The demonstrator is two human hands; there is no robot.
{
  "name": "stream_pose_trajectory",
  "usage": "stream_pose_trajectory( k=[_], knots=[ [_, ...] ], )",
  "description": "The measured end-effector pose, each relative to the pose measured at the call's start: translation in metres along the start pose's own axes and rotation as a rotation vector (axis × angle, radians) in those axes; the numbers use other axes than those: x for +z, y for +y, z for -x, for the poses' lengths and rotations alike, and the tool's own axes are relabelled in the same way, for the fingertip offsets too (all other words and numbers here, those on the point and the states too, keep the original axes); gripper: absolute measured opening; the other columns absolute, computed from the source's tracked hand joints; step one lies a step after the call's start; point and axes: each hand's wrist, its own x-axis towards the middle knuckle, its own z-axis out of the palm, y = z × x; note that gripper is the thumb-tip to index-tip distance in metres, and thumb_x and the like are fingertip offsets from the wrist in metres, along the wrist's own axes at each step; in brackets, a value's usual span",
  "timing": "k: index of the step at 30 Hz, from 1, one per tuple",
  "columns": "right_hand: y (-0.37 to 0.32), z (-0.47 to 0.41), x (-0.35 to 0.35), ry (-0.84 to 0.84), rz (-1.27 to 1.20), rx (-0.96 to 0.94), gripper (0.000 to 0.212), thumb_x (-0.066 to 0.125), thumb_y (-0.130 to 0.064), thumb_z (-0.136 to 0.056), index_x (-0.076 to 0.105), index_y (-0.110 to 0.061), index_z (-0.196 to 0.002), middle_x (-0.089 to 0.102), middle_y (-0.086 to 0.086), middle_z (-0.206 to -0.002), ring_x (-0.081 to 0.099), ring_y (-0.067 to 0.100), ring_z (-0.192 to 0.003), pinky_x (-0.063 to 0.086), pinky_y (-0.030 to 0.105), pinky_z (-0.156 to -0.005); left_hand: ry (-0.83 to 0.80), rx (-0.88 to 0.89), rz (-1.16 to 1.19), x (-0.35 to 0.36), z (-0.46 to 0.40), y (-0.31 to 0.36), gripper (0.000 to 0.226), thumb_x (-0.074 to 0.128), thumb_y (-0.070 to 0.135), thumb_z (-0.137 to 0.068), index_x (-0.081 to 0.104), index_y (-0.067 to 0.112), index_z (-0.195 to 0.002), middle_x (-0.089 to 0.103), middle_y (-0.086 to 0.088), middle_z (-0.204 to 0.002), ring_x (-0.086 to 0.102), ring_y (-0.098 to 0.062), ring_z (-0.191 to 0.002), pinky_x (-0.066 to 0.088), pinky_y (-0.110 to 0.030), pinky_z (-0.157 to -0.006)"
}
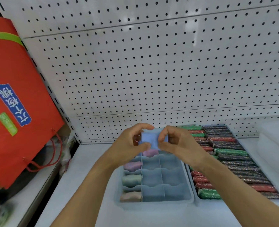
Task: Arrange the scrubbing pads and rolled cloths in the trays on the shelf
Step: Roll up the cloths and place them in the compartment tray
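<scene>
Both hands are raised above the far end of the divided tray (155,203), holding a light blue cloth (149,140) between them. Left hand (129,145) pinches its left edge with curled fingers and thumb; right hand (178,141) pinches the right edge likewise. The tray sits on the white shelf (86,185). Its left column holds rolled cloths: purple (133,166), green (131,180), beige (130,196); a pink roll (150,152) lies further back. Just beside, to the right, a second tray (233,161) is packed with red, green and dark scrubbing pads. A red bag (16,99) hangs at left, against the pegboard (151,63).
</scene>
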Motion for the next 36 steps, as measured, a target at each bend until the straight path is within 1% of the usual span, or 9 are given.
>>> stream_pose_trajectory(
  k=[4, 7, 10, 15, 18, 21, 27, 31, 36],
  knots=[
    [0.043, -0.012, 0.022, 0.023, 0.201, 0.122, 0.030, 0.070, -0.001, -0.077, 0.050, -0.018, -0.092, 0.053, -0.013, -0.069, 0.043, 0.005, -0.055, 0.037, 0.020, -0.053, -0.044, -0.042, -0.336, 0.003, -0.009, -0.041, 0.036, 0.069, 0.009, -0.078, 0.062, 0.029, -0.108, 0.065, 0.007, -0.101, 0.062, -0.011, -0.081, 0.051, -0.030, -0.072],
    [0.065, -0.019, 0.035, -0.044, 0.615, 0.163, 0.039, 0.070, -0.023, -0.074, 0.055, -0.029, -0.110, 0.062, -0.006, -0.092, 0.059, 0.011, -0.079, 0.050, 0.030, -0.069, -0.055, -0.067, -0.420, 0.016, -0.009, -0.074, 0.035, 0.067, 0.008, -0.078, 0.058, 0.029, -0.105, 0.063, 0.013, -0.094, 0.060, -0.013, -0.082, 0.052, -0.032, -0.073],
    [0.070, -0.024, 0.045, -0.064, 0.933, 0.172, 0.032, 0.066, -0.030, -0.078, 0.061, -0.026, -0.110, 0.059, -0.002, -0.106, 0.058, 0.019, -0.095, 0.047, 0.029, -0.077, -0.043, -0.051, -0.478, 0.026, -0.008, -0.096, 0.035, 0.069, 0.013, -0.077, 0.053, 0.034, -0.099, 0.062, 0.014, -0.093, 0.058, -0.013, -0.084, 0.052, -0.035, -0.073],
    [0.092, -0.028, 0.051, -0.066, 1.077, 0.163, 0.030, 0.061, -0.038, -0.079, 0.060, -0.033, -0.109, 0.061, -0.001, -0.104, 0.061, 0.022, -0.092, 0.047, 0.030, -0.072, 0.022, 0.017, -0.541, 0.032, -0.008, -0.103, 0.033, 0.069, 0.014, -0.074, 0.055, 0.027, -0.102, 0.055, 0.015, -0.085, 0.050, -0.011, -0.074, 0.040, -0.025, -0.060],
    [0.101, -0.025, 0.050, -0.057, 1.120, 0.078, 0.038, 0.060, -0.052, -0.076, 0.063, -0.045, -0.113, 0.060, 0.003, -0.088, 0.061, 0.026, -0.082, 0.043, 0.030, -0.070, 0.058, 0.057, -0.647, 0.031, -0.008, -0.104, 0.029, 0.069, 0.019, -0.072, 0.055, 0.019, -0.097, 0.062, 0.006, -0.088, 0.054, -0.019, -0.078, 0.046, -0.034, -0.068],
    [0.101, -0.025, 0.048, -0.092, 1.183, 0.013, 0.054, 0.040, -0.064, -0.066, 0.063, -0.049, -0.113, 0.061, 0.000, -0.078, 0.059, 0.022, -0.083, 0.036, 0.031, -0.072, 0.080, 0.074, -0.667, 0.030, -0.006, -0.106, 0.028, 0.069, 0.021, -0.072, 0.058, 0.019, -0.097, 0.065, 0.004, -0.088, 0.056, -0.020, -0.080, 0.043, -0.030, -0.072],
    [0.091, -0.030, 0.057, -0.138, 1.062, 0.002, 0.037, 0.053, -0.050, -0.082, 0.066, -0.035, -0.113, 0.064, 0.002, -0.093, 0.052, 0.022, -0.099, 0.036, 0.033, -0.086, 0.106, 0.098, -0.624, 0.032, -0.005, -0.105, 0.028, 0.073, 0.027, -0.074, 0.059, 0.020, -0.096, 0.065, 0.007, -0.085, 0.056, -0.014, -0.077, 0.047, -0.031, -0.072],
    [0.093, -0.029, 0.054, -0.165, 1.144, 0.088, 0.028, 0.056, -0.035, -0.088, 0.064, -0.032, -0.115, 0.060, 0.006, -0.109, 0.052, 0.029, -0.103, 0.042, 0.031, -0.086, 0.213, 0.005, -0.739, 0.026, 0.005, -0.115, 0.045, 0.070, 0.019, -0.076, 0.056, 0.028, -0.118, 0.058, 0.009, -0.116, 0.049, -0.014, -0.115, 0.029, -0.028, -0.104],
    [0.089, -0.032, 0.061, -0.244, 1.332, 0.089, 0.019, 0.052, -0.030, -0.089, 0.064, -0.022, -0.101, 0.063, 0.008, -0.106, 0.055, 0.029, -0.099, 0.037, 0.027, -0.071, 0.215, -0.231, -0.408, 0.019, 0.017, -0.122, 0.073, 0.040, -0.019, -0.080, 0.040, 0.018, -0.143, 0.017, 0.003, -0.158, 0.025, -0.015, -0.142, 0.028, -0.018, -0.107]
  ],
)
